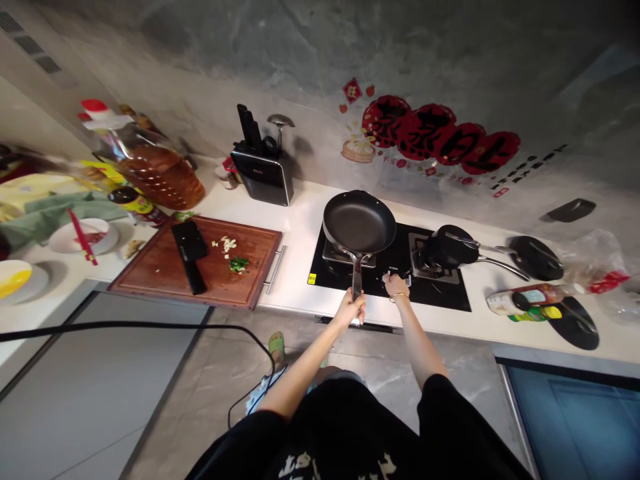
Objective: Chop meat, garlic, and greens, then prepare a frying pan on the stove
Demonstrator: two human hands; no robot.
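My left hand [350, 309] is wrapped round the handle of a dark frying pan [359, 223], which sits over the left burner of the black gas hob [320, 263]. Nothing shows inside the pan. At the hob's front middle, my right hand [398, 285] has its fingers closed on a small silver control knob [385, 277]. Whether a flame burns under the pan cannot be seen. Over the right burner stands a black saucepan [451, 247], its long metal handle pointing right.
Left of the hob, a wooden cutting board [235, 290] bears a black cleaver [190, 250], chopped garlic [227, 245] and chopped greens [239, 265]. Behind it stand a big oil bottle [160, 170] and a knife block [263, 175]. Seasoning bottles [530, 298] and black lids [575, 323] lie right.
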